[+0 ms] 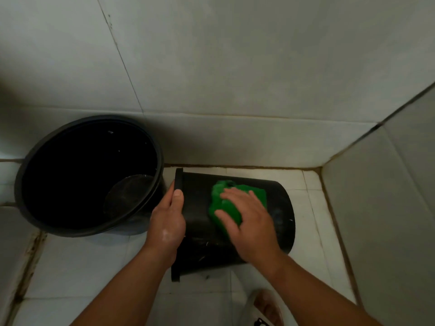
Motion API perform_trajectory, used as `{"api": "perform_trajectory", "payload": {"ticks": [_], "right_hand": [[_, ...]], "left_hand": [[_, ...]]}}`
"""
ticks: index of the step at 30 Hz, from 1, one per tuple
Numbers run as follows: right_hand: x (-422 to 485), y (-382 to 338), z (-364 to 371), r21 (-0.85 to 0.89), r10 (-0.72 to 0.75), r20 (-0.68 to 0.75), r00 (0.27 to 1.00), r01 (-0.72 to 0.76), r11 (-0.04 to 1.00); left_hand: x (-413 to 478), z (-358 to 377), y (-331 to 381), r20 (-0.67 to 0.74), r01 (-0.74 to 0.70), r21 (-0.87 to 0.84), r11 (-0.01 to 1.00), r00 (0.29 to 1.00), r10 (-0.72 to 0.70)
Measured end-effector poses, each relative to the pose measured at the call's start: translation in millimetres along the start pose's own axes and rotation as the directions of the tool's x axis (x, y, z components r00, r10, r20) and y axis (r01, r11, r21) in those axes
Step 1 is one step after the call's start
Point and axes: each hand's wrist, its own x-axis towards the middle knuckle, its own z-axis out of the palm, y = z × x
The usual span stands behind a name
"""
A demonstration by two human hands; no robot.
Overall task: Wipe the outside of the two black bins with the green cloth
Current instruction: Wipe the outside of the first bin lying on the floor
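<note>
Head camera: tipped bin (280, 208) lies sideways on the floor (94, 267), left hand (167, 222) gripping its rim to steady it; flat, straight-fingered right hand (249, 222) presses the green cloth (217, 208) against its wall. Upright bin (94, 118) stands just beside.

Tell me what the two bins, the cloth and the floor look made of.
Lying bin: seemingly moulded plastic, matte black, with pale scuffs and a thick lip. Upright bin: likely the same, its smooth rim faintly glossy. Cloth: soft bright-green fabric, perhaps microfibre; it bunches in folds. Floor: glazed white tile, with dark grout lines.
</note>
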Motion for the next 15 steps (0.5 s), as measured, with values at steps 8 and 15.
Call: {"api": "perform_trajectory", "payload": {"ticks": [8,15], "right_hand": [[-13.3,39.2,-29.6,0.085,0.42,-0.343,0.84,-0.417,0.905],[-45.4,-18.8,27.1,-0.006,-0.265,0.087,0.96,0.266,0.964]], "left_hand": [[-5.8,3.2,-3.2,0.012,-0.006,0.012,1.0,1.0,0.006],[0.9,2.9,-1.8,-0.031,-0.078,0.059,0.995,0.996,0.08]]}}
